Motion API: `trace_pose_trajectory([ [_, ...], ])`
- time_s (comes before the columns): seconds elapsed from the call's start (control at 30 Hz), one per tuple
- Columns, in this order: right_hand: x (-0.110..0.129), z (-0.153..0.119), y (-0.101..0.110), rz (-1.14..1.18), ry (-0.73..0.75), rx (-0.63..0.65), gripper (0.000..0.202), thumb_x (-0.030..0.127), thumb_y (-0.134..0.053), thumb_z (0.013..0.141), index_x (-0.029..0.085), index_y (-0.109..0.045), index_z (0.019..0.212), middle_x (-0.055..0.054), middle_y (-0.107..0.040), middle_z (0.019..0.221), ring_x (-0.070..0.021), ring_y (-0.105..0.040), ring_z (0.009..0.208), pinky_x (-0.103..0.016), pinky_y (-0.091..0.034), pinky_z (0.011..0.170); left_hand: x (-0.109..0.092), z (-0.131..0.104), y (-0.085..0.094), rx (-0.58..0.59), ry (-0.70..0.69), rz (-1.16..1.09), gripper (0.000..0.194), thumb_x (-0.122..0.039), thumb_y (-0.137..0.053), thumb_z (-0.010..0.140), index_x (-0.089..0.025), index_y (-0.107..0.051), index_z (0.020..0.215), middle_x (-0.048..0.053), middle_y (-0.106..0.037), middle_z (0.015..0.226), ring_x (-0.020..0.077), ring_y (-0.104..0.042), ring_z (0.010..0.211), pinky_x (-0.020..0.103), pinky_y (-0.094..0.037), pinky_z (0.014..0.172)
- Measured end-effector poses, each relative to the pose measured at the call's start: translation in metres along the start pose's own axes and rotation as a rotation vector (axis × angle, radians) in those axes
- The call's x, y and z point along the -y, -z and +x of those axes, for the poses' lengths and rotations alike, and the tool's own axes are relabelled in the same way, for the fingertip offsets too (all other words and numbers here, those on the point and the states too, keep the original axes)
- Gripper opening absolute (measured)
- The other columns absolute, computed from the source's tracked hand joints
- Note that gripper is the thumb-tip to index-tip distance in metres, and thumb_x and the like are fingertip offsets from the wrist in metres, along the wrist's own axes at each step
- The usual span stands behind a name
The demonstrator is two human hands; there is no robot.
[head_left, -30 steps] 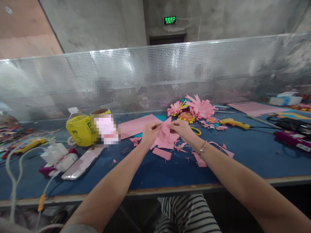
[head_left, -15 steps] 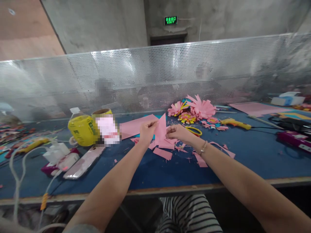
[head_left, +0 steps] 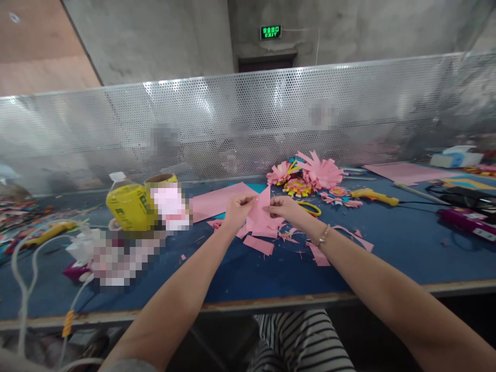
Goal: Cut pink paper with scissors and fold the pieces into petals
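A folded piece of pink paper [head_left: 262,209] with a pointed top is held up between my two hands. My left hand [head_left: 239,209] pinches its left edge. On the right edge, my right hand [head_left: 285,211] has its fingertips closed on the paper. Pink scraps lie under and around the hands, among them a small rectangle [head_left: 259,245]. A larger pink sheet [head_left: 217,200] lies behind my left hand, partly over a blue sheet. Paper flowers [head_left: 320,173] in pink, yellow and blue sit behind my right hand.
A yellow-labelled bottle [head_left: 129,206] and a tape roll [head_left: 160,179] stand at the left, near white cables [head_left: 34,263]. Yellow glue guns lie at the right [head_left: 374,196] and far left [head_left: 52,232]. A perforated metal screen [head_left: 217,124] runs behind the table.
The pink paper's tip has moved slightly right and down. My right hand's fingers have closed onto its right side, and my left hand has shifted slightly right.
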State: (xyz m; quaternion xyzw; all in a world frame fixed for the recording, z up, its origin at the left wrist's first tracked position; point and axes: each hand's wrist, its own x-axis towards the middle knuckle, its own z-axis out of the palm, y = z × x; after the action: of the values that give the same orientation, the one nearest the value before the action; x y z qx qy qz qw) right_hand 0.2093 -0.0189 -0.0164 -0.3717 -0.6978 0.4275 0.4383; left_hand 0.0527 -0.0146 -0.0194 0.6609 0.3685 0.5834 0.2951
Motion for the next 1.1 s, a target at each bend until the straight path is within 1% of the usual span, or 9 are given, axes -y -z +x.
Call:
trace_pose_trajectory([
  [0.13,-0.0016,0.0021,0.0036,-0.045,0.021,-0.035,0.022,0.032,-0.062,0.055,0.015,-0.047,0.053,0.005,-0.048,0.048,-0.0056,-0.043,0.044,-0.020,-0.036,0.047,-0.0015,-0.0016,-0.0012,0.028,-0.023,0.045,0.018,-0.025,-0.058,0.062,-0.016,-0.066,0.076,0.005,-0.066,0.080,0.0156,-0.059,0.076,0.029,-0.045,0.072],
  [0.3,-0.0053,0.0032,0.0073,-0.101,-0.006,0.003,0.022,0.030,-0.064,0.054,0.015,-0.048,0.053,0.004,-0.048,0.046,-0.0064,-0.045,0.044,-0.020,-0.037,0.046,-0.0005,-0.0017,-0.0021,0.055,-0.022,0.094,0.018,-0.024,-0.058,0.063,-0.016,-0.066,0.076,0.005,-0.066,0.079,0.0154,-0.059,0.074,0.028,-0.045,0.070],
  [0.4,-0.0068,0.0038,0.0086,-0.087,-0.019,0.010,0.022,0.033,-0.062,0.057,0.014,-0.049,0.055,0.003,-0.051,0.048,-0.0064,-0.047,0.045,-0.020,-0.038,0.048,-0.0004,-0.0015,-0.0020,0.080,-0.019,0.097,0.019,-0.024,-0.058,0.063,-0.016,-0.066,0.078,0.005,-0.067,0.079,0.0155,-0.059,0.073,0.029,-0.045,0.070],
  [0.5,-0.0057,0.0036,0.0093,-0.069,-0.007,-0.023,0.024,0.036,-0.059,0.061,0.014,-0.049,0.055,0.002,-0.052,0.047,-0.0057,-0.046,0.043,-0.020,-0.039,0.048,-0.0011,-0.0015,-0.0018,0.093,-0.003,0.088,0.019,-0.023,-0.058,0.062,-0.016,-0.066,0.077,0.005,-0.067,0.077,0.0158,-0.059,0.072,0.029,-0.045,0.069],
  [0.7,-0.0014,0.0022,0.0093,0.015,0.031,-0.055,0.025,0.035,-0.063,0.056,0.014,-0.052,0.061,0.004,-0.053,0.050,-0.0057,-0.049,0.047,-0.020,-0.041,0.050,-0.0008,-0.0020,-0.0023,0.092,0.012,0.075,0.018,-0.023,-0.059,0.060,-0.015,-0.066,0.075,0.005,-0.066,0.075,0.0157,-0.058,0.071,0.028,-0.045,0.067],
  [0.83,-0.0025,0.0029,0.0071,0.041,0.013,-0.089,0.027,0.033,-0.067,0.052,0.015,-0.049,0.058,0.003,-0.053,0.049,-0.0065,-0.050,0.046,-0.020,-0.042,0.049,-0.0030,-0.0033,-0.0039,0.039,0.021,0.060,0.018,-0.023,-0.058,0.060,-0.014,-0.064,0.075,0.004,-0.065,0.070,0.0139,-0.057,0.069,0.026,-0.044,0.067],
  [0.93,-0.0044,0.0045,0.0053,0.101,0.022,-0.167,0.027,0.031,-0.068,0.051,0.015,-0.047,0.057,0.004,-0.053,0.049,-0.0065,-0.050,0.046,-0.021,-0.044,0.050,-0.0032,-0.0033,-0.0040,-0.024,0.114,-0.045,0.032,-0.026,-0.060,0.060,-0.016,-0.058,0.090,0.001,-0.061,0.066,0.0116,-0.055,0.063,0.024,-0.044,0.062],
  [1.0,-0.0053,0.0057,0.0043,0.216,0.017,-0.227,0.027,0.029,-0.069,0.050,0.016,-0.047,0.060,0.004,-0.054,0.052,-0.0067,-0.052,0.049,-0.022,-0.046,0.054,-0.0019,-0.0027,-0.0037,-0.050,0.193,-0.202,0.037,-0.033,-0.059,0.062,-0.018,-0.053,0.096,0.002,-0.061,0.073,0.0108,-0.055,0.063,0.024,-0.044,0.059],
  [1.1,-0.0060,0.0068,0.0024,0.438,0.017,-0.275,0.028,0.025,-0.070,0.048,0.017,-0.047,0.063,0.004,-0.056,0.058,-0.0073,-0.055,0.056,-0.024,-0.048,0.063,-0.0011,-0.0023,-0.0049,-0.017,0.255,-0.478,0.036,-0.037,-0.058,0.063,-0.021,-0.052,0.094,0.003,-0.059,0.089,0.0114,-0.057,0.071,0.025,-0.046,0.061],
])
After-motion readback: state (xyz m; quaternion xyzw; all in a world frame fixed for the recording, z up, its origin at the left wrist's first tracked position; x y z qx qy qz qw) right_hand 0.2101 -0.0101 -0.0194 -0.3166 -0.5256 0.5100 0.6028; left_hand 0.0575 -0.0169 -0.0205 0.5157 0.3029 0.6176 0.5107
